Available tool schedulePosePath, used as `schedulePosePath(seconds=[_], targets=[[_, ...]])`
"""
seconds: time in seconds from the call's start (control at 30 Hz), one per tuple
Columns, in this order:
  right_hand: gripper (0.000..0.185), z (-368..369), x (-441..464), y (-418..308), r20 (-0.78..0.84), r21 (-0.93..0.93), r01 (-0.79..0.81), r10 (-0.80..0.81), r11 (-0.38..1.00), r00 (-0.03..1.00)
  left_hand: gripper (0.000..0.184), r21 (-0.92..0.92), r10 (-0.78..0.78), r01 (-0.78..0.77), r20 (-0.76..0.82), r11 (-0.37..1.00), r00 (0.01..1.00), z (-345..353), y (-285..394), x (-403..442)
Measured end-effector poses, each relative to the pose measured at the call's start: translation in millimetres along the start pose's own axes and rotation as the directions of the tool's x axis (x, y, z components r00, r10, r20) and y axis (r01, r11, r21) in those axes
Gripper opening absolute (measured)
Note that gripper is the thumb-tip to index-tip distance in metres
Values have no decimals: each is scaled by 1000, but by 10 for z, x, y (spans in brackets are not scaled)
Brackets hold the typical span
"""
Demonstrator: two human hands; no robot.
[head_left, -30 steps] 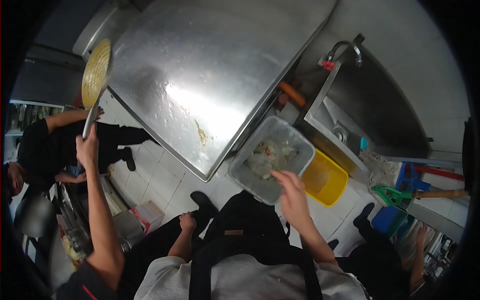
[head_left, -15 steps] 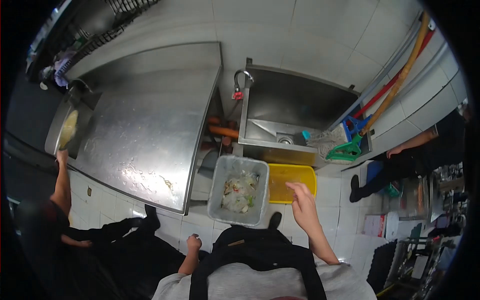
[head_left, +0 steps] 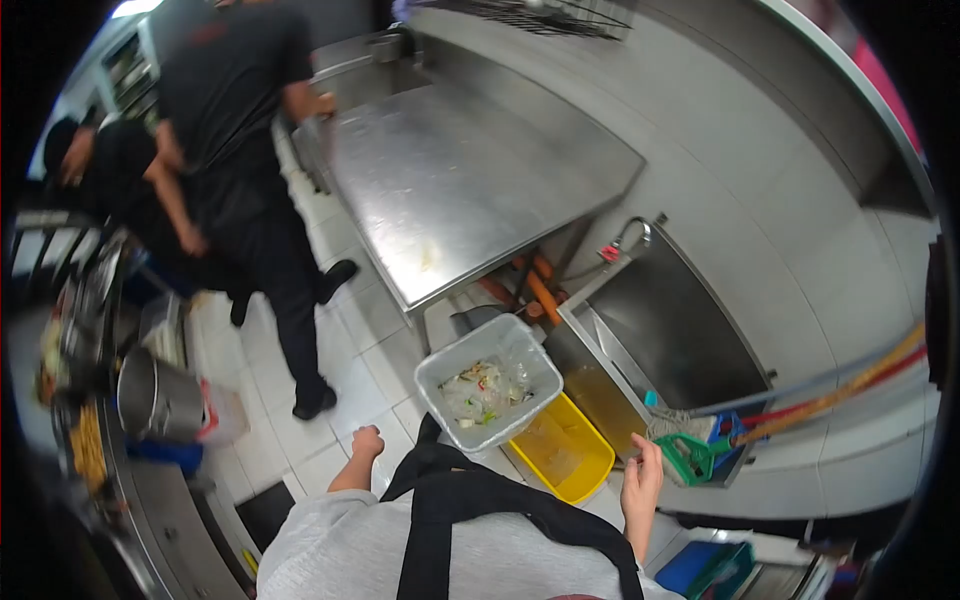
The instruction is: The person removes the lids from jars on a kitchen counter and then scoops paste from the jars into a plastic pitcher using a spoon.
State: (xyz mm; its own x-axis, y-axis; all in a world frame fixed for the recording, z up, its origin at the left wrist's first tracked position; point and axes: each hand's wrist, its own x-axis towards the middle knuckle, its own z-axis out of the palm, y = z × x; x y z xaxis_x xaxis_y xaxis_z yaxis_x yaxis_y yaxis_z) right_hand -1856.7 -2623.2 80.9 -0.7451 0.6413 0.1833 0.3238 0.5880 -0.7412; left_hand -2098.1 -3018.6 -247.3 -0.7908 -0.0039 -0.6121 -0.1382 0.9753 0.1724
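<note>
My left hand [head_left: 368, 442] hangs low over the tiled floor with its fingers curled closed, and I see nothing in it. Out to the right, my right hand [head_left: 643, 480] is held up with its fingers stretched out and nothing in them. Between the two, in front of my apron, stands a grey bin [head_left: 487, 432] lined with clear plastic. Food scraps [head_left: 485, 392] lie inside it. A yellow tub [head_left: 597, 478] sits beside the bin, partly hidden by it, closer to my right hand. Neither hand touches the bin or the tub.
Ahead is a steel table [head_left: 470, 180]; to its right, a low steel sink [head_left: 680, 310] with mops and a green broom head [head_left: 685, 458]. Two people in dark clothes stand at the left, one [head_left: 240, 110] by the table. A large steel pot [head_left: 160, 392] is at left.
My view has turned left, so the table and sink appear farther right. My right hand has moved away from above the yellow tub to its right side. Both co-workers now show at left.
</note>
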Motion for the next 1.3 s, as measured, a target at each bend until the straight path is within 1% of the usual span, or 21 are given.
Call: schedulePosePath(seconds=[0.03,0.1,0.17,0.27,0.33,0.43,0.5,0.57,0.63,0.67,0.7,0.73,0.77,0.83,0.9,0.97,1.03,1.1,1.17,1.23,1.3], targets=[[39,-31,13,44,24,0,2,-2,1000,1000,33,15,-7,7,12,1000,1000,110,-89,-118],[38,-31,84,169,81,-25,62,-59,998,995,32,-48,-95,96,23,994,995,284,-208,-364],[37,-24,182,129,97,-4,178,-177,984,979,31,-60,-155,156,22,986,988,433,-357,-595],[38,54,315,44,179,36,221,-223,975,958,31,-106,-226,225,5,969,974,578,-541,-890],[38,126,374,-87,218,67,237,-246,969,944,31,-125,-270,268,-1,955,963,618,-643,-1030],[38,262,469,-346,291,185,266,-311,946,905,31,-219,-325,313,-19,924,946,720,-764,-1099],[38,356,531,-482,327,230,358,-418,905,848,31,-278,-355,330,-44,902,934,796,-811,-1096],[38,417,565,-698,380,261,346,-426,901,821,32,-316,-379,344,-54,884,924,814,-787,-1174],[37,496,589,-975,386,337,521,-620,784,683,33,-392,-376,314,-94,865,922,807,-736,-1198],[36,488,594,-1200,394,334,652,-729,680,559,33,-420,-357,280,-116,863,927,817,-717,-1238],[36,444,577,-1452,403,330,759,-811,561,424,33,-414,-361,286,-113,864,926,818,-692,-1298],[34,411,543,-1676,416,363,811,-858,459,300,33,-433,-362,267,-153,861,920,798,-645,-1351],[33,381,483,-1870,427,395,847,-888,356,174,32,-450,-360,245,-189,859,914,813,-608,-1421],[35,339,343,-2126,360,430,896,-931,109,-59,32,-438,-331,216,-206,873,921,903,-645,-1522],[36,254,129,-2262,280,438,896,-936,-74,-215,31,-325,-311,223,-251,919,917,925,-619,-1708],[30,73,-89,-2365,231,468,858,-907,-213,-352,31,-256,-307,243,-253,936,917,1037,-610,-1940],[25,-38,-323,-2412,171,505,805,-878,-312,-447,31,-219,-351,300,-254,928,901,1243,-820,-2302],[25,-143,-558,-2451,163,446,807,-851,-387,-498,31,-193,-362,321,-242,927,900,1439,-934,-2653],[27,-340,-676,-2557,217,474,752,-767,-458,-604,31,-176,-341,310,-190,934,921,1607,-901,-2761],[29,-467,-902,-2559,223,423,757,-753,-497,-619,31,-158,-325,302,-154,940,933,1799,-809,-2871],[30,-637,-891,-2485,209,406,756,-754,-513,-623,32,-165,-332,307,-157,937,930,1879,-761,-3022]])
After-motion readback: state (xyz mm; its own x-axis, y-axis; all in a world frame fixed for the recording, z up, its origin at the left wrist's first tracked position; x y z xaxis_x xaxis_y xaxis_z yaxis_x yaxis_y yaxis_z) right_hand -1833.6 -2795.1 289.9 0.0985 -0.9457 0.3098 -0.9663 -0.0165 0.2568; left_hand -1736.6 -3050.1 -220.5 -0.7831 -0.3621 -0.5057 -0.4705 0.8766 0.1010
